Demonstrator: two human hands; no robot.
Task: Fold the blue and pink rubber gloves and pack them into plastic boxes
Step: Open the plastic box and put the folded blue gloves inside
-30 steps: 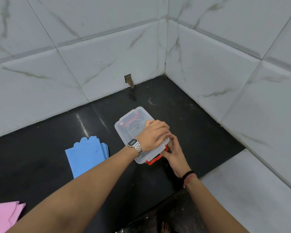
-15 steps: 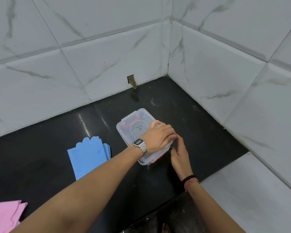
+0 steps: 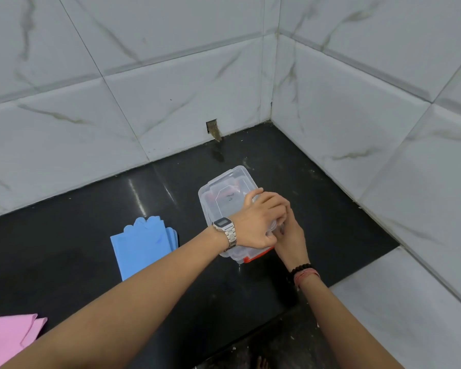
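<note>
Head view. The clear plastic box (image 3: 228, 201) sits on the black worktop (image 3: 64, 257) just right of frame centre, lid on, with a red latch (image 3: 258, 257) showing at its near end, at 6 o'clock of the box. The left hand (image 3: 258, 222), wearing a metal wristwatch (image 3: 225, 231), lies over the near half of the lid with its fingers curled down onto the lid edge; this placement likely steadies the box against the force applied at the latch end. The right hand (image 3: 290, 235) comes in from 5 o'clock and meets the box at its near right corner, touching the left hand. Its fingertips are hidden behind the left hand, so whether it grips the lid rim or only presses it cannot be told.

The folded blue gloves (image 3: 141, 243) lie flat at 9 o'clock of the box, near but apart from it, positioned within reach for packing. The pink gloves (image 3: 6, 339) lie well apart at the frame's 8 o'clock edge, partly cut off.

Judgement: the step in hand is working the box lid; no glove is packed yet.
</note>
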